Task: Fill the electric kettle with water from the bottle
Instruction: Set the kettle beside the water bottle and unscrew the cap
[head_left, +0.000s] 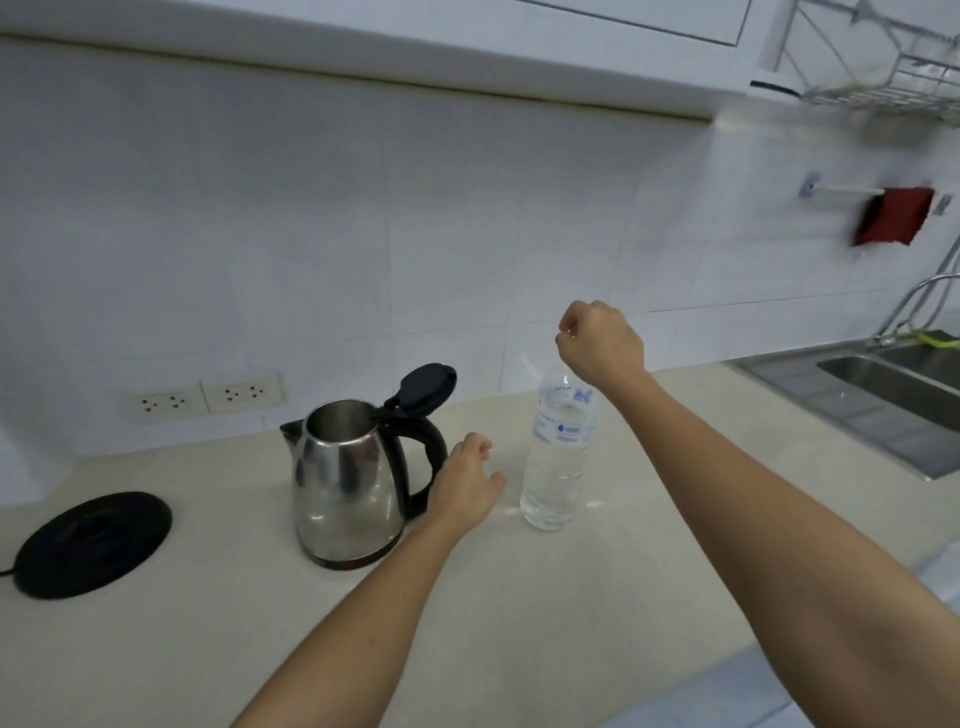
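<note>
A steel electric kettle (345, 483) stands on the beige counter with its black lid (423, 387) flipped up and its mouth open. To its right a clear plastic water bottle (556, 467) stands upright, mostly full. My right hand (600, 343) is curled shut over the bottle's top, so the neck and cap are hidden under the fingers. My left hand (462, 486) hovers between kettle and bottle, right beside the black handle (434, 441), with loosely spread fingers that hold nothing.
The kettle's round black base (93, 543) lies on the counter at the left, with wall sockets (208, 397) behind it. A steel sink (893, 384) with a tap is at the right. A red cloth (891, 215) hangs on the tiled wall, and a wire rack (883, 78) hangs above.
</note>
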